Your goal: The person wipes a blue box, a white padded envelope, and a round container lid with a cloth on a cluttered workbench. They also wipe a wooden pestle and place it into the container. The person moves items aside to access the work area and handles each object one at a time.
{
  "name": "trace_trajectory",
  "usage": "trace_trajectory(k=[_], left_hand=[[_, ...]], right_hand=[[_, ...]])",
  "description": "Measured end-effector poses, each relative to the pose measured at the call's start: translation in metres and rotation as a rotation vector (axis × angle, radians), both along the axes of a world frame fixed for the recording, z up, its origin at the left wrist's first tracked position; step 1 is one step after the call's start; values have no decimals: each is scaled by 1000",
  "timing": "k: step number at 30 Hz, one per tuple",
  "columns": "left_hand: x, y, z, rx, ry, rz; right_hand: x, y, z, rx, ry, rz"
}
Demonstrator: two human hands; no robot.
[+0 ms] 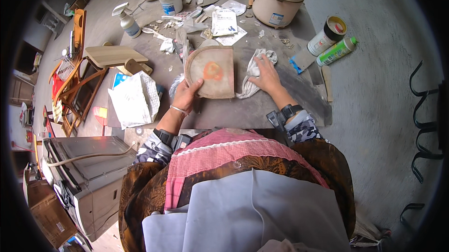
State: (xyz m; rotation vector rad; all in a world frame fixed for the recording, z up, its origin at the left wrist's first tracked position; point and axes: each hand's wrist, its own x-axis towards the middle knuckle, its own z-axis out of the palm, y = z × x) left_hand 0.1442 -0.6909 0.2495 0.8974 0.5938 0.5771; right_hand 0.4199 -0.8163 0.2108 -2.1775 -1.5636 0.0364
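Observation:
My left hand [186,94] grips the lower left edge of a D-shaped beige panel [217,87], its thumb on the face. The panel has a brown trimmed rim along its curve, a straight right side and an orange stain in the middle. It is held above the tabletop [238,113]. On the right, my right hand [268,76] touches a crumpled grey-white rag [250,87], thumb and fingers spread on it. Whether the fingers grip the cloth is not plain. Part of the rag lies close to the panel's lower right corner.
A dusty rice cooker [279,2], a spray bottle [127,22], a lidded tub [171,1] and printed packets [224,22] stand or lie farther back among debris. Two cans, one green [335,52], are at the right edge. White padded packaging [135,99] lies left, near a wooden chair [75,76].

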Motion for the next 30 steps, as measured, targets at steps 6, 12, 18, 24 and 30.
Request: trace_trajectory(k=[6,12,18,24,30], left_hand=[[6,-5,0,-26,22,-17],[28,-13,-22,41,103,-132],[15,-14,-39,158,214,-239],[29,-8,-41,391,459,-376],[22,-16,-22,362,226,-325]], right_hand=[[22,4,32,258,74,-104],[-64,24,62,317,-128,809],[3,35,43,-12,-225,109],[-65,43,65,405,-231,674],[-6,47,46,-133,-33,51]])
